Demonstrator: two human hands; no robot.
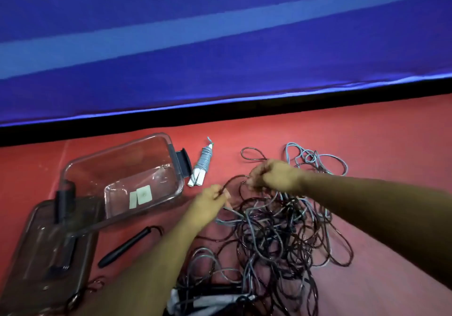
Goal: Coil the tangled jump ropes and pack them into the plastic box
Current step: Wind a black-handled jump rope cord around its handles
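Observation:
A tangled heap of dark and grey jump ropes (281,232) lies on the red floor at centre right. My left hand (208,205) pinches a dark rope strand at the heap's left edge. My right hand (271,175) grips dark strands above the heap, a short length of rope stretched between the two hands. A clear plastic box (97,176) sits tilted at the left, holding nothing but two pale stickers. One grey rope, coiled round its white handles (201,168), lies just right of the box.
The box's clear lid (36,254) lies at the lower left, partly under the box. A black rope handle (127,246) rests on the floor between lid and heap. More handles lie at the bottom edge. A blue mat (220,46) rises behind.

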